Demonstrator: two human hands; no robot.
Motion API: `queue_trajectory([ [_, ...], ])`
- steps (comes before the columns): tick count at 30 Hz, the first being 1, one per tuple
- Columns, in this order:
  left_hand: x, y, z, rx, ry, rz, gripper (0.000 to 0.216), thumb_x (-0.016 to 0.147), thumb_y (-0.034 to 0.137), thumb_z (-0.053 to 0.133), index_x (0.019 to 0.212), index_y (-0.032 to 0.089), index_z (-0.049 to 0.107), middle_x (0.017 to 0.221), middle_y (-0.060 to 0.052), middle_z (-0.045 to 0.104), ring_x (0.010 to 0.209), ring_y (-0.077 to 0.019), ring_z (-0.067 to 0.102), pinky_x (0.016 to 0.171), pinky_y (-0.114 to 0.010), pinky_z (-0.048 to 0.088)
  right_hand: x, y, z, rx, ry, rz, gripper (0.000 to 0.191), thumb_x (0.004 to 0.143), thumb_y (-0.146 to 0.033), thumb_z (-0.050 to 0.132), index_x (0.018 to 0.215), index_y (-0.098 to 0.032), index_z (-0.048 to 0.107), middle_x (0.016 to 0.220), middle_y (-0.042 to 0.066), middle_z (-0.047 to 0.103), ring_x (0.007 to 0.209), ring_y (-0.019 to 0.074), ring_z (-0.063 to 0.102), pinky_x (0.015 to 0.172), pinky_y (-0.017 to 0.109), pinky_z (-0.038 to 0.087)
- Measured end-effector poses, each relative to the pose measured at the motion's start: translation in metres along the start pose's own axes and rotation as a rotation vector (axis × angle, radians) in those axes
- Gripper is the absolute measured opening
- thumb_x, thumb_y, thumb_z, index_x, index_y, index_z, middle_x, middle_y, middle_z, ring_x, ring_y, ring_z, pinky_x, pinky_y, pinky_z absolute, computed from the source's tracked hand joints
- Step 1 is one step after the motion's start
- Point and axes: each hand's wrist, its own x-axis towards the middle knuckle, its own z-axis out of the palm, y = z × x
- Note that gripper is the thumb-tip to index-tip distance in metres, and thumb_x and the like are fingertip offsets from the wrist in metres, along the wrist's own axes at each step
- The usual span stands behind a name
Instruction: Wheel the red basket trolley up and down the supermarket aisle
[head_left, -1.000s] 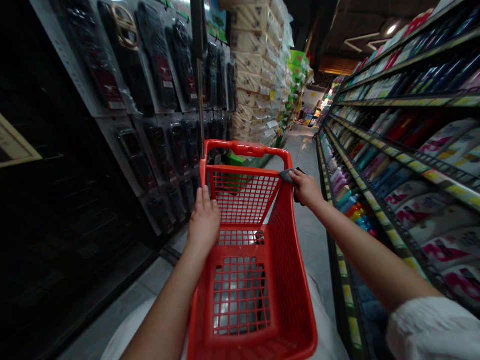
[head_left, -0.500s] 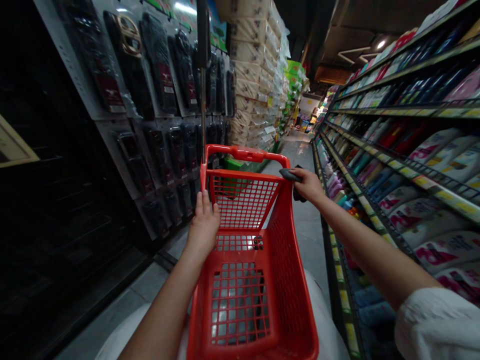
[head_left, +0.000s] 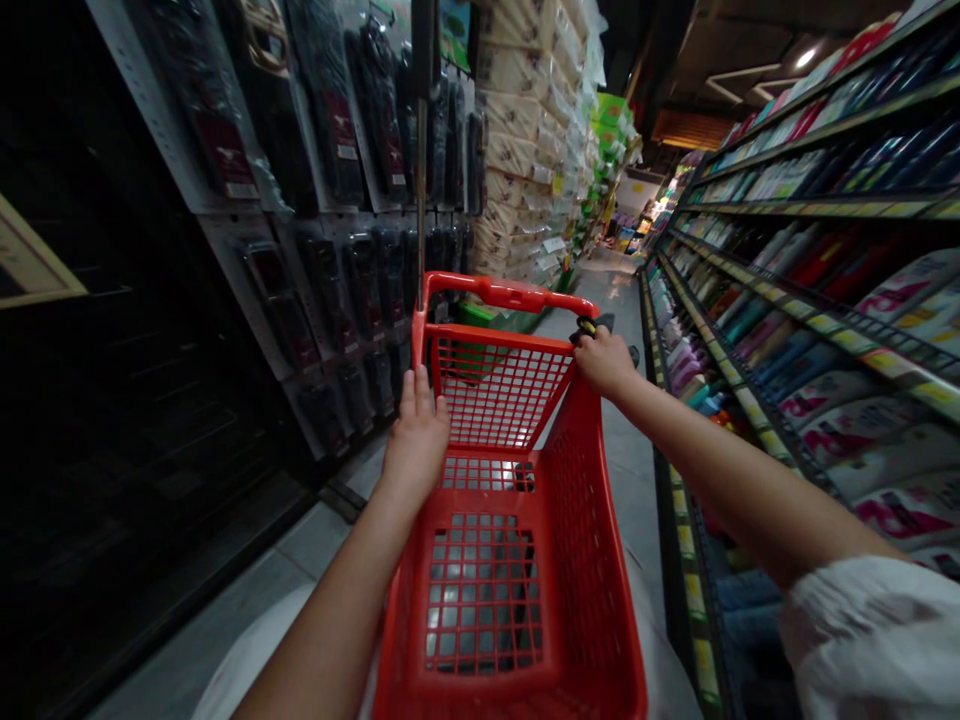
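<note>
A red plastic shopping cart (head_left: 559,600) with grid panels stretches out before me, its basket bare inside. My left hand (head_left: 416,440) lies along its left rim near the far corner, fingers stretched out and flat. At the far right corner, my right hand (head_left: 602,362) is closed on a dark, soft-looking thing (head_left: 600,322) with a small yellowish ring or edge. Its kind I cannot make out, and my fingers hide part of it. Beyond both hands runs the cart's red crossbar handle (head_left: 514,294).
Packaged dark belts (head_left: 330,285) hang on a rack at left, with a metal pole (head_left: 421,190) before them. Behind stand stacked wrapped packs (head_left: 517,150). Shelves of bottles (head_left: 832,400) line the right side. The tiled aisle floor (head_left: 611,290) leads ahead.
My right hand has turned over the dark thing, which shows a yellowish part now. The view has shifted slightly, so the cart sits a little higher and further right. My left hand stays on the rim.
</note>
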Motion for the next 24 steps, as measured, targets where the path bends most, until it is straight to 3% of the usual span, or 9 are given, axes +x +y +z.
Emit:
queue_trajectory([
  [6,-0.003,-0.001,-0.003,-0.057,-0.002,0.050,0.049,0.089,0.000,0.036,0.131,0.010,0.061,0.165,-0.019,0.021,0.154,-0.0326,0.011,0.113,-0.045,0.043,-0.025,-0.022,-0.007,-0.133,-0.100,-0.039,0.039,0.088,-0.005,0.038,0.103,-0.002,0.075,0.103,0.027,0.070,0.097,0.0358,0.057,0.069,0.040,0.044],
  [10,-0.003,0.001,-0.004,-0.067,-0.015,0.021,0.047,0.092,0.003,0.035,0.131,0.010,0.060,0.165,-0.019,0.020,0.154,-0.0328,0.011,0.112,-0.046,0.044,-0.043,-0.035,-0.014,-0.099,-0.204,-0.191,0.033,0.087,-0.004,0.045,0.092,-0.010,0.077,0.093,0.021,0.072,0.093,0.0325,0.059,0.067,0.036,0.043],
  [15,-0.006,0.006,-0.004,-0.095,0.038,-0.018,0.054,0.091,0.000,0.030,0.138,0.006,0.056,0.164,-0.020,0.020,0.153,-0.0347,0.014,0.109,-0.051,0.047,-0.049,-0.028,-0.021,-0.089,-0.024,-0.232,0.037,0.096,-0.013,0.040,0.113,-0.016,0.073,0.131,0.018,0.063,0.104,0.0292,0.056,0.075,0.036,0.043],
  [19,-0.010,0.016,-0.011,-0.064,0.034,-0.062,0.057,0.090,-0.002,0.028,0.140,0.002,0.054,0.162,-0.022,0.024,0.152,-0.0361,0.020,0.107,-0.048,0.050,-0.040,-0.031,-0.007,-0.121,-0.113,-0.154,0.032,0.091,-0.010,0.046,0.101,-0.011,0.076,0.113,0.019,0.070,0.106,0.0318,0.056,0.080,0.040,0.045],
  [24,-0.014,0.024,-0.021,0.004,-0.014,-0.071,0.057,0.091,-0.002,0.027,0.142,0.002,0.052,0.162,-0.022,0.023,0.152,-0.0362,0.021,0.100,-0.046,0.056,-0.045,-0.079,0.030,-0.021,-0.139,-0.255,0.029,0.078,-0.003,0.055,0.089,-0.015,0.079,0.094,0.017,0.075,0.102,0.0335,0.063,0.085,0.045,0.049],
])
